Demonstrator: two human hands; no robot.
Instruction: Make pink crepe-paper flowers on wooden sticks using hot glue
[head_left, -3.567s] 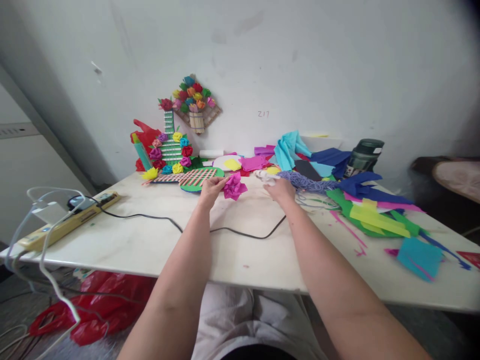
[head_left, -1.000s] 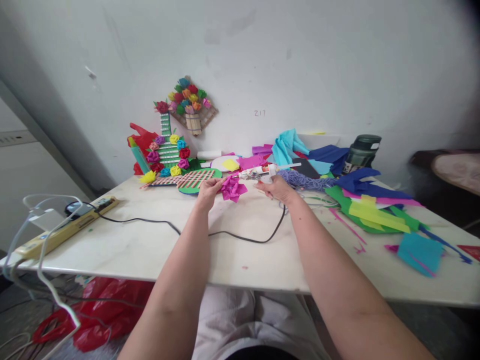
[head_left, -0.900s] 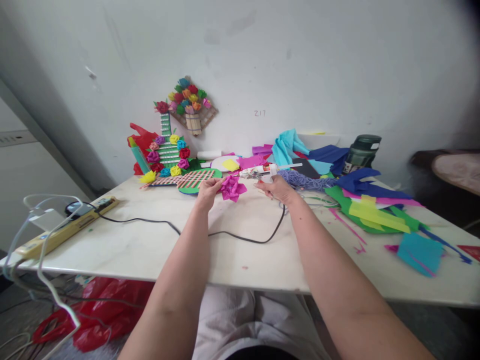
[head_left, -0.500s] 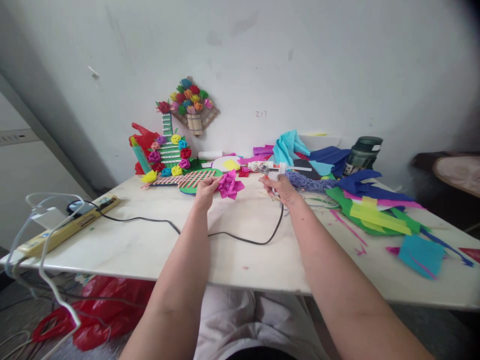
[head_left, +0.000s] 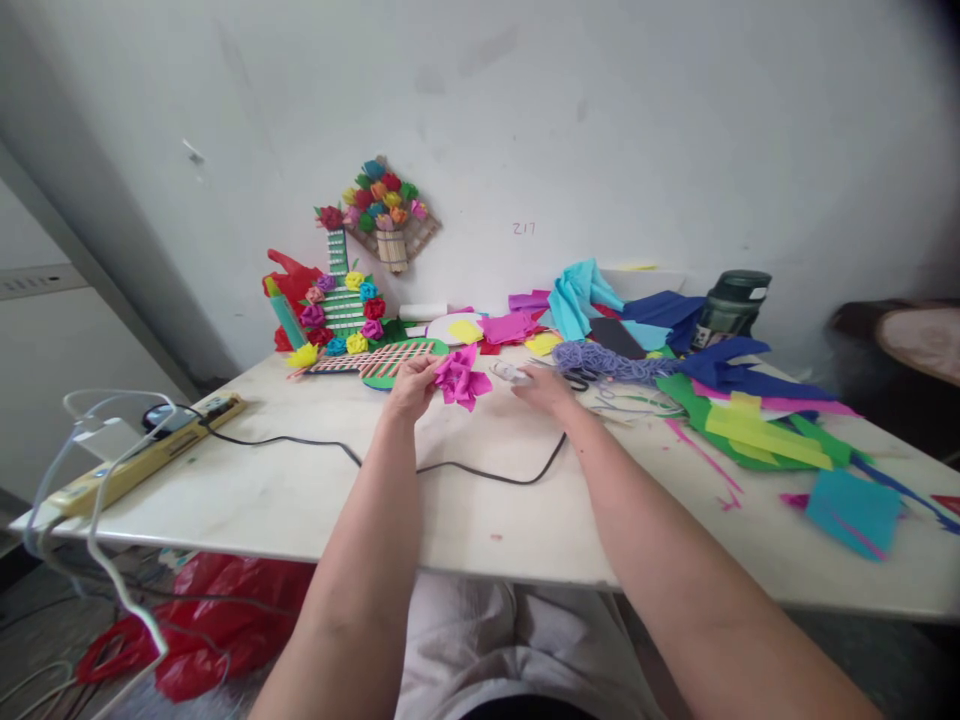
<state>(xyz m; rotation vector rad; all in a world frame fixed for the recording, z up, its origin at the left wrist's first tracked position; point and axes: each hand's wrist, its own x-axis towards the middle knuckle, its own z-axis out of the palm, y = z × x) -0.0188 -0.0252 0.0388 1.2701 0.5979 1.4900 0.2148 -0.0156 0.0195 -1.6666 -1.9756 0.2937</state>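
My left hand is closed in a pinch on a magenta paper flower with open, pointed petals, held above the middle of the table. Across from it, my right hand is closed on a glue gun, whose pale front end points left toward the flower, low over the tabletop. Much of the gun's body is hidden by the hand. A black cord loops across the table below both hands. Behind the left hand lies a lattice panel of sticks on green card.
Paper-flower pieces, one on a green striped stand, lean at the back left. Purple yarn, a dark bottle and coloured paper scraps lie at right. A power strip with cables sits at the left edge.
My right hand has lowered the glue gun from a raised, level hold to near the tabletop, uncovering paper behind it. The left hand's flower has turned slightly.
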